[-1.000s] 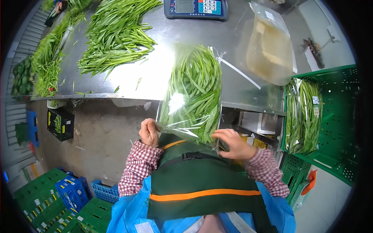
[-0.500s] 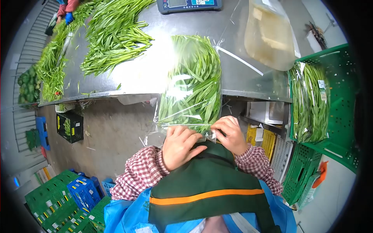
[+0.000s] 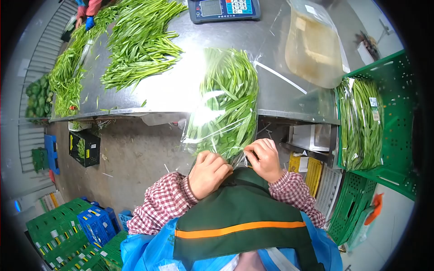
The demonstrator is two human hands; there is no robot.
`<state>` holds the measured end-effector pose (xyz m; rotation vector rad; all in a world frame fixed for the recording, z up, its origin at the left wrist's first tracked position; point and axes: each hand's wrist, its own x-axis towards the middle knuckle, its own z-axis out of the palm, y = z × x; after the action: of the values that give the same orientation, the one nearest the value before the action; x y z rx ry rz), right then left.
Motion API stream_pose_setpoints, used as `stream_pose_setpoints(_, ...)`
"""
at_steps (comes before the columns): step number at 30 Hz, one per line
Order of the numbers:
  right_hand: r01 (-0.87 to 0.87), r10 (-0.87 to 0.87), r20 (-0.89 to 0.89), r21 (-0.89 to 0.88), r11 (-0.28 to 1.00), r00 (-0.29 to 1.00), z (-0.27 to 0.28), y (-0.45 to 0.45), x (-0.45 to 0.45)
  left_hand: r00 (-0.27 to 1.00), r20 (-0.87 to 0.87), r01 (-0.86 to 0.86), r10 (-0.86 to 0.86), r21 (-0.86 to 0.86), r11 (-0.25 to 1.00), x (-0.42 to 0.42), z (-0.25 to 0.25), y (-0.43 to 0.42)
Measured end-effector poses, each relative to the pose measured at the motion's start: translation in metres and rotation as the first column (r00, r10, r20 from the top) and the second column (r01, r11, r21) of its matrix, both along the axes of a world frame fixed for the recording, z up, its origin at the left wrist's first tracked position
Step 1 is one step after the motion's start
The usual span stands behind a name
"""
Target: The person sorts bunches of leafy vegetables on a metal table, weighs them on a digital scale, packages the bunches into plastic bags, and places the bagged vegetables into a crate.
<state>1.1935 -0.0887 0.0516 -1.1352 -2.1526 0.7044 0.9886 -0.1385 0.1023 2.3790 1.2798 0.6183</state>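
A clear plastic bag of leafy greens (image 3: 230, 97) lies partly on the metal table and hangs over its near edge toward me. My left hand (image 3: 209, 174) is closed on the left side of the bag's near end, fingers curled. On the right side of that same end, my right hand (image 3: 263, 159) pinches the plastic between thumb and fingers. The film between my hands is crumpled. Glare on the bag hides part of the leaves.
Loose greens (image 3: 140, 49) lie on the metal table (image 3: 275, 49), near a digital scale (image 3: 224, 10) and a plastic tub (image 3: 314, 45). At right, a green crate (image 3: 398, 122) holds another bagged bunch (image 3: 360, 124). Another person's gloved hand (image 3: 90, 22) is at the far left.
Both hands have drawn their fingers in tighter, and the bag's near end, flatter before, is now bunched. The view has shifted slightly.
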Motion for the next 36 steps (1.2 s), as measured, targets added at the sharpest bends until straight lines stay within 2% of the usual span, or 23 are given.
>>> stream_pose_setpoints(3, 0.02, -0.02, 0.005, -0.031, 0.999, 1.0, 0.0, -0.007, -0.002, 0.997, -0.038, 0.062, -0.061, 0.015, 0.998, -0.001, -0.004, -0.006)
stream_pose_setpoints(6, 0.024, -0.02, 0.054, -0.082, 0.996, 0.998, -0.01, -0.017, -0.003, 0.997, 0.0, 0.08, -0.08, -0.035, 0.996, -0.002, -0.014, -0.016)
stream_pose_setpoints(9, 0.092, -0.079, 0.09, -0.152, 0.984, 0.993, -0.017, -0.021, -0.001, 0.997, 0.064, -0.032, 0.045, -0.199, 0.979, 0.001, -0.025, -0.026)
stream_pose_setpoints(13, 0.004, 0.001, 0.025, -0.174, 0.985, 1.0, -0.007, -0.022, -0.004, 0.947, 0.089, -0.267, 0.31, -0.325, 0.908, 0.015, -0.026, -0.03)
stream_pose_setpoints(16, -0.046, 0.045, -0.01, -0.232, 0.972, 0.999, -0.018, -0.024, 0.003, 0.956, 0.103, -0.235, 0.273, -0.284, 0.93, 0.018, -0.041, -0.032)
stream_pose_setpoints(17, 0.081, -0.114, -0.092, -0.305, 0.949, 0.989, -0.018, -0.022, 0.003, 0.96, 0.109, -0.22, 0.257, -0.271, 0.937, 0.018, -0.046, -0.034)
stream_pose_setpoints(19, 0.295, -0.43, -0.21, -0.47, 0.832, 0.878, -0.015, -0.014, 0.003, 0.948, 0.144, -0.247, 0.285, -0.236, 0.94, 0.02, -0.046, -0.035)
stream_pose_setpoints(20, 0.285, -0.592, -0.18, -0.744, 0.604, 0.786, -0.024, -0.002, 0.002, 0.942, 0.171, -0.247, 0.288, -0.226, 0.942, 0.02, -0.048, -0.034)
stream_pose_setpoints(21, 0.21, -0.726, -0.09, -0.927, 0.312, 0.682, -0.033, 0.013, 0.0, 0.937, 0.198, -0.245, 0.287, -0.213, 0.946, 0.02, -0.048, -0.033)
stream_pose_setpoints(23, 0.103, -0.632, -0.122, -0.946, 0.307, 0.765, -0.033, 0.032, -0.018, 0.928, 0.229, -0.26, 0.295, -0.171, 0.95, 0.024, -0.042, -0.025)
stream_pose_setpoints(25, 0.195, -0.453, -0.205, -0.698, 0.689, 0.868, -0.07, 0.06, -0.024, 0.916, 0.254, -0.296, 0.31, -0.091, 0.951, 0.026, -0.038, -0.013)
stream_pose_setpoints(27, 0.144, -0.573, -0.376, -0.733, 0.664, 0.728, -0.08, 0.097, -0.039, 0.937, 0.235, -0.28, 0.26, 0.055, 0.958, 0.026, -0.028, 0.006)
stream_pose_setpoints(29, 0.268, -0.573, -0.263, -0.686, 0.677, 0.776, -0.101, 0.134, -0.041, 0.97, 0.102, -0.239, 0.221, 0.217, 0.946, 0.024, -0.033, 0.024)
stream_pose_setpoints(31, 0.356, -0.589, -0.188, -0.641, 0.68, 0.786, -0.106, 0.148, -0.032, 0.996, -0.023, -0.078, 0.084, 0.186, 0.98, 0.034, -0.043, 0.014)
stream_pose_setpoints(32, 0.38, -0.599, -0.174, -0.628, 0.679, 0.781, -0.105, 0.153, -0.023, 0.997, -0.071, 0.048, -0.042, 0.098, 0.994, 0.044, -0.053, -0.003)
stream_pose_setpoints(33, 0.401, -0.607, -0.159, -0.617, 0.677, 0.779, -0.106, 0.159, -0.015, 0.98, 0.038, 0.194, -0.197, 0.072, 0.978, 0.05, -0.068, -0.017)
stream_pose_setpoints(34, 0.43, -0.586, -0.107, -0.577, 0.695, 0.803, -0.091, 0.153, -0.008, 0.988, 0.107, 0.118, -0.109, -0.077, 0.99, 0.051, -0.077, -0.025)
stream_pose_setpoints(35, 0.401, -0.605, -0.126, -0.642, 0.654, 0.786, -0.073, 0.141, 0.002, 0.986, 0.164, 0.055, -0.016, -0.235, 0.971, 0.049, -0.085, -0.033)
stream_pose_setpoints(36, 0.398, -0.605, -0.149, -0.626, 0.67, 0.782, -0.075, 0.127, 0.017, 0.976, 0.211, -0.02, 0.058, -0.177, 0.984, 0.038, -0.082, -0.026)
